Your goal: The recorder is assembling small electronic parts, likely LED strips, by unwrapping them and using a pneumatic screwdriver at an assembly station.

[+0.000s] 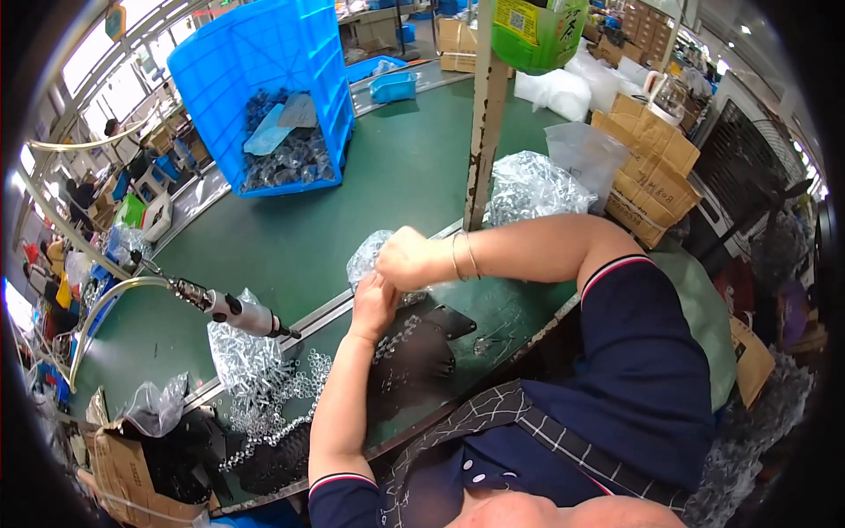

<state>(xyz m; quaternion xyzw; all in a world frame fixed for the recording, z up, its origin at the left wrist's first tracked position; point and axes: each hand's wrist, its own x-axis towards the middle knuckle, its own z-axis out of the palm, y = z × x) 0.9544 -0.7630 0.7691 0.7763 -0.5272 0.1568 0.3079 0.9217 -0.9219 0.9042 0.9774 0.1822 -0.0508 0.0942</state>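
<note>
Both my hands are together over the middle of the green bench, gathered on a clear plastic bag. My right hand is closed at the top of the bag, with its fingers curled and partly hidden. Just below it, my left hand has its fingers pinched on the same bag. What lies inside the bag is too small to make out. To the left of my left forearm spread loose metal nuts and a bag of silver bolts. Dark flat plates lie near my left wrist.
A powered screwdriver hangs over the bolts. A tilted blue crate holds dark parts at the far left. A metal post rises beyond my right forearm, near another bag of hardware and a cardboard box.
</note>
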